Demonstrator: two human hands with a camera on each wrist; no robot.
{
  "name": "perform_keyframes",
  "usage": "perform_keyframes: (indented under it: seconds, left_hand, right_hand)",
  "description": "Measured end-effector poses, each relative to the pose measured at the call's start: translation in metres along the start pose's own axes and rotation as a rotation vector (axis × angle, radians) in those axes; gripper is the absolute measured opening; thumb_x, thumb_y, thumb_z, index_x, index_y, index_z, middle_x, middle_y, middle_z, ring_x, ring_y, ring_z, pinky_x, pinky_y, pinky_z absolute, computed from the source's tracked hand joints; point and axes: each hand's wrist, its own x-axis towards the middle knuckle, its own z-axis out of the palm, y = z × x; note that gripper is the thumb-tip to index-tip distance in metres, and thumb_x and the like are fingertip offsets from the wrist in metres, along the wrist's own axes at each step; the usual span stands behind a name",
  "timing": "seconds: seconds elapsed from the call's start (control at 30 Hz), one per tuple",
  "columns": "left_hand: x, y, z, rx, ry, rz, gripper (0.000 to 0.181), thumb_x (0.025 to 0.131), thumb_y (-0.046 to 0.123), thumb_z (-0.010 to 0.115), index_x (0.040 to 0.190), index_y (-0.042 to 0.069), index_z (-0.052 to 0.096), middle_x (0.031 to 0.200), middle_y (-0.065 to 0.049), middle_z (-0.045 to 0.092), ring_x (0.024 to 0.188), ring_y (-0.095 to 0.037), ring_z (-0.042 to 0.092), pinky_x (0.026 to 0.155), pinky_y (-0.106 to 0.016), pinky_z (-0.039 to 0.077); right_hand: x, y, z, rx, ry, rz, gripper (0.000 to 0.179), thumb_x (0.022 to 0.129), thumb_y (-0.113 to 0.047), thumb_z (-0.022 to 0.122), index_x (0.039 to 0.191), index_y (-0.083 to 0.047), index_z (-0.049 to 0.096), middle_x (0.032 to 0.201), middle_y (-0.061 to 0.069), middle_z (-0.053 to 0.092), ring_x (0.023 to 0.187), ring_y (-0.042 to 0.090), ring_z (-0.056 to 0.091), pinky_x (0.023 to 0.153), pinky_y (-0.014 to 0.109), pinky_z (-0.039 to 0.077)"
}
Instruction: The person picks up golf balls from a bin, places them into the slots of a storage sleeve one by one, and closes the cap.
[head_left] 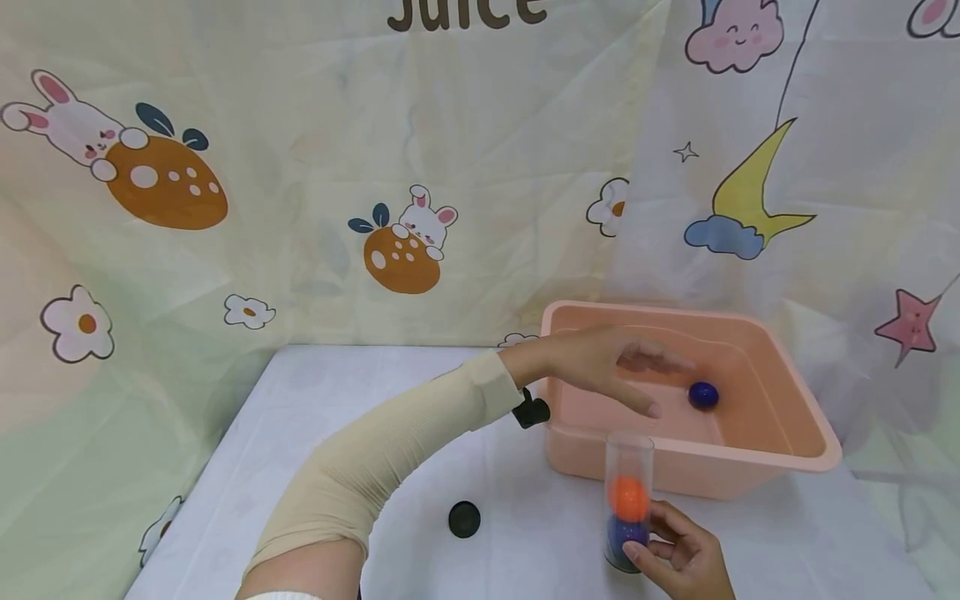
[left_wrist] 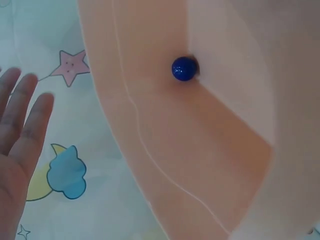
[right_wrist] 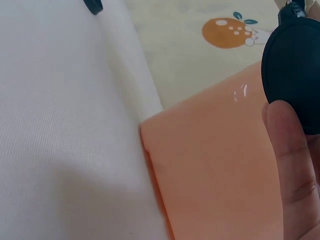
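In the head view my right hand (head_left: 686, 554) grips a clear tube (head_left: 628, 454) near its dark base. Inside the tube an orange ball (head_left: 630, 498) rests on top of a blue ball (head_left: 627, 533). My left hand (head_left: 600, 367) reaches over the pink basin (head_left: 780, 450) with fingers extended and nothing in them. Another blue ball (head_left: 703, 395) lies on the basin's floor, beyond the left fingertips. The left wrist view shows that blue ball (left_wrist: 185, 69) by the basin's inner wall, apart from the fingers (left_wrist: 31, 130). In the right wrist view the tube's dark round base (right_wrist: 295, 75) faces the camera above the thumb.
A black round cap (head_left: 464, 519) lies on the white table (head_left: 420, 558), left of the tube. The basin stands at the table's back right, against a printed cloth backdrop (head_left: 300, 167). A black wrist camera (head_left: 532, 410) sits under the left wrist.
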Motion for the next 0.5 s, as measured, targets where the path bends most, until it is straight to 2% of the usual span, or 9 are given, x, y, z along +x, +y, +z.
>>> perform_keyframes:
  seconds: [0.2, 0.37, 0.5]
  left_hand:
    - [0.012, -0.004, -0.007, -0.044, 0.128, -0.043, 0.068, 0.095, 0.021, 0.087, 0.155, 0.007, 0.059, 0.153, 0.001, 0.063, 0.134, 0.006, 0.054, 0.111, -0.011, 0.04]
    - [0.024, -0.012, -0.013, -0.05, 0.182, -0.053, 0.065, 0.096, 0.022, 0.086, 0.154, 0.007, 0.06, 0.151, -0.001, 0.065, 0.133, 0.004, 0.056, 0.111, -0.01, 0.04]
    - [0.036, -0.021, -0.015, -0.1, 0.208, -0.08, 0.065, 0.096, 0.02, 0.085, 0.155, 0.008, 0.06, 0.153, 0.0, 0.064, 0.134, 0.003, 0.057, 0.111, -0.01, 0.04]
  right_hand:
    - [0.001, -0.001, -0.003, 0.002, -0.012, -0.004, 0.065, 0.079, 0.034, 0.064, 0.12, -0.015, 0.079, 0.108, -0.001, 0.079, 0.094, 0.008, 0.076, 0.07, 0.025, 0.065]
    - [0.002, -0.001, -0.005, 0.015, -0.01, -0.013, 0.065, 0.079, 0.035, 0.064, 0.121, -0.013, 0.079, 0.109, -0.001, 0.079, 0.095, 0.009, 0.076, 0.071, 0.026, 0.065]
    - [0.0, 0.002, -0.005, 0.037, -0.002, -0.02, 0.066, 0.079, 0.036, 0.063, 0.121, -0.012, 0.079, 0.11, 0.0, 0.079, 0.096, 0.009, 0.076, 0.071, 0.027, 0.065]
